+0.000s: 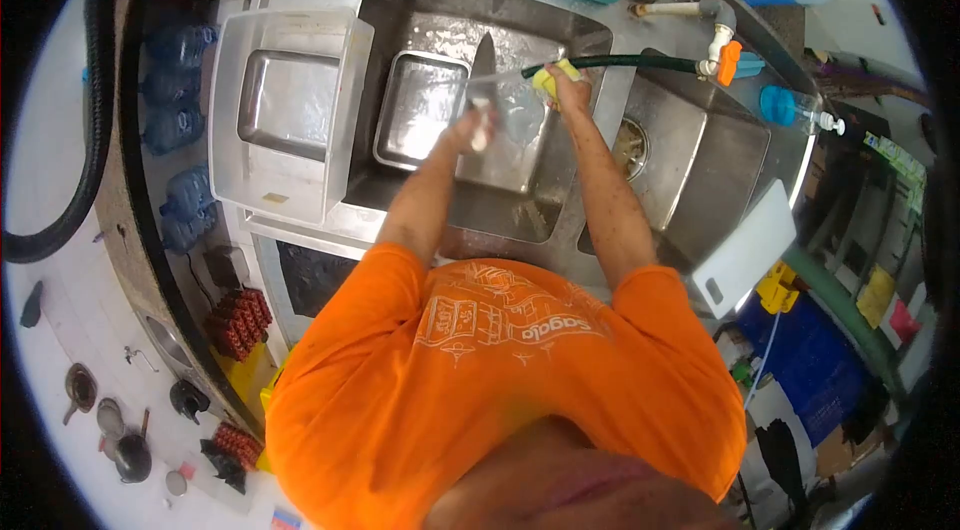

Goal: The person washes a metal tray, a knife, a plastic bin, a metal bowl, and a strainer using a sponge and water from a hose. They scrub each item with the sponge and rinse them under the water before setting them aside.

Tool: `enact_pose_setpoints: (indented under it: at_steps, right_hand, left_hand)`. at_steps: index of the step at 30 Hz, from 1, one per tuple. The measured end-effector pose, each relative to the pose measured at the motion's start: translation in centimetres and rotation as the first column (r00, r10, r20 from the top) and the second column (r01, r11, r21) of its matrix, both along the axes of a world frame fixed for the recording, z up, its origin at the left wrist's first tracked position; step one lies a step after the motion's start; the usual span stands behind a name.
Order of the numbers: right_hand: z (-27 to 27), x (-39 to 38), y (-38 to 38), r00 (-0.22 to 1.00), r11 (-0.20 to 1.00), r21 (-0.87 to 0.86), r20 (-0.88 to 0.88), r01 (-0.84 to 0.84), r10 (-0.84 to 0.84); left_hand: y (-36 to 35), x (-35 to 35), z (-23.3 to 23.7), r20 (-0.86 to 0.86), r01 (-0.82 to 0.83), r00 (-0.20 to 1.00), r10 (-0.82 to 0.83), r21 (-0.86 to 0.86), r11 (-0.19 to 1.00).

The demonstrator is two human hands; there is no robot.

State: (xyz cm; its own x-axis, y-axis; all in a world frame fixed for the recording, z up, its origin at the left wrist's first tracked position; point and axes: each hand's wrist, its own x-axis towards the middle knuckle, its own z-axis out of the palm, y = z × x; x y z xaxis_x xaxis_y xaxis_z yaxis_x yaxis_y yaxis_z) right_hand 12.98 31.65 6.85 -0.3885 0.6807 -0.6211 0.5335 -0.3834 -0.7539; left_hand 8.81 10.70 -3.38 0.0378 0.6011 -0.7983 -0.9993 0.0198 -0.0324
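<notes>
On the left we see a clear plastic bin (345, 120) with a metal pan (290, 105) inside. In the sink basin (480, 212) beside it lies a shallow metal tray (415, 110). Our left hand (472, 130) is closed around the pale handle of a knife (484, 60) over the basin, its blade pointing to the far side. Our right hand (568, 90) grips a yellow sponge (550, 81); a green hose (630, 61) passes there, spraying left toward the blade — whether the fingers hold it too, we cannot tell. Farther right are a second basin (728, 150) and, nearer, a white board (745, 248).
</notes>
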Motion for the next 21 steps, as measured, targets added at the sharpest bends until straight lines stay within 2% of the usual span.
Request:
enact_pose_setpoints:
  at_steps: [4,5,6,7,8,9,10,11,12,13,14,15,16,17,20,21]
  right_hand:
    - [0.6,3.6,-1.0,0.991,0.991,-0.029,-0.036,-0.129,0.128]
    - [0.7,4.3,-1.2,0.985,0.986,-0.009,-0.039,-0.168,0.168]
    - [1.5,4.4,-1.6,0.985,0.985,-0.014,-0.03,-0.169,0.169]
    - [2.5,4.2,-2.1,0.993,0.993,0.029,-0.032,-0.112,0.112]
    - [3.0,3.9,-2.7,0.998,0.996,0.074,-0.041,-0.054,0.057]
    - [1.3,4.4,-3.9,0.998,0.996,0.069,-0.039,-0.054,0.057]
    - [-2.2,5.3,-5.3,0.999,0.959,0.282,-0.034,-0.028,0.04]
    - [-5.1,5.8,-6.6,0.999,0.875,0.484,-0.038,-0.001,0.022]
    - [-6.7,6.0,-8.6,0.999,0.875,0.485,-0.042,0.001,0.022]
    - [-7.8,6.4,-10.9,0.97,0.691,0.702,0.0,-0.172,0.242]
    - [-8.3,6.7,-12.1,0.897,0.424,0.855,0.101,-0.3,0.431]
    - [-8.5,6.3,-11.8,0.895,0.426,0.851,0.105,-0.306,0.433]
    - [-8.4,5.4,-11.1,0.914,0.723,0.562,0.19,-0.401,0.359]
    - [-8.1,5.1,-10.8,0.901,0.909,0.179,0.299,-0.377,0.315]
    - [-3.6,5.0,-11.7,0.842,0.884,0.142,0.404,-0.444,0.358]
    - [-2.2,6.8,-12.9,0.916,0.851,0.341,0.184,-0.4,0.357]
  left_hand:
    - [1.3,-0.3,1.5,-0.016,-0.094,0.995,0.095,0.031,0.995]
    - [1.2,-0.4,1.3,-0.098,-0.053,0.993,0.06,0.076,0.996]
    - [1.0,-0.3,0.8,-0.176,-0.006,0.984,0.027,0.116,0.993]
    - [1.1,-0.4,0.2,-0.068,-0.066,0.994,0.085,0.237,0.969]
    - [1.4,-0.1,-0.3,-0.065,-0.069,0.994,0.087,0.235,0.97]
    - [2.1,0.2,1.5,-0.053,-0.114,0.991,0.125,0.183,0.976]
    - [2.6,0.2,2.8,-0.048,-0.156,0.985,0.164,0.135,0.978]
    - [2.7,0.4,2.8,-0.054,-0.156,0.985,0.165,0.136,0.978]
    - [2.5,1.0,2.1,-0.095,-0.113,0.987,0.133,0.192,0.975]
    - [2.3,1.7,1.1,-0.134,-0.068,0.985,0.104,0.245,0.967]
    - [2.1,2.4,-0.8,-0.133,-0.07,0.986,0.105,0.244,0.967]
    - [1.8,3.4,-3.3,-0.119,-0.081,0.987,0.107,0.205,0.975]
    - [1.9,4.0,-1.6,-0.099,-0.096,0.989,0.113,0.163,0.982]
    - [2.2,4.8,0.3,-0.095,-0.089,0.99,0.106,0.166,0.982]
    - [1.8,4.7,-4.5,-0.028,-0.16,0.985,0.168,0.191,0.968]
    - [1.2,4.7,-10.1,-0.083,-0.091,0.989,0.124,0.32,0.943]
